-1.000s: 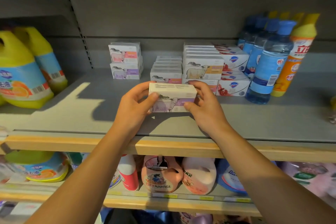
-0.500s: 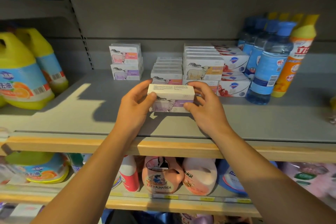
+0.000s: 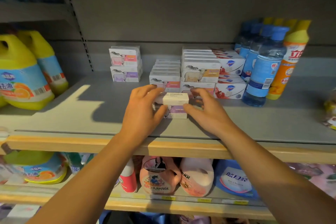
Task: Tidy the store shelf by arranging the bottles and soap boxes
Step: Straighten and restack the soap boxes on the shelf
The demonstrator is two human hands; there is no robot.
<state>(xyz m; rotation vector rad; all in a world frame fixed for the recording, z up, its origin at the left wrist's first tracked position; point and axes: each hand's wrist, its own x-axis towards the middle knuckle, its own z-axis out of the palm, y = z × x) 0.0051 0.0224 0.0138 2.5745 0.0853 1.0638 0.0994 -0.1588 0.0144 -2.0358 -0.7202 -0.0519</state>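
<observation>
Two hands [image 3: 174,112] seemingly around soap box [image 3: 175,104]

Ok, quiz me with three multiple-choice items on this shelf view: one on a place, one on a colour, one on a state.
1. Where is the soap box between the hands?
A. Shelf front
B. Atop the pink-and-purple stack
C. Lower shelf

2. What colour is the cap on the clear front bottle?
A. Red
B. Blue
C. Green

3. How do the left hand and right hand stand?
A. Fists, away from the box
B. One hand lifts a bottle
C. Fingers spread at the box's ends

Answers: 1 A, it sits on the grey shelf ahead of the stacks. 2 B, the cap is blue. 3 C, both flank the box, fingers straight.
</observation>
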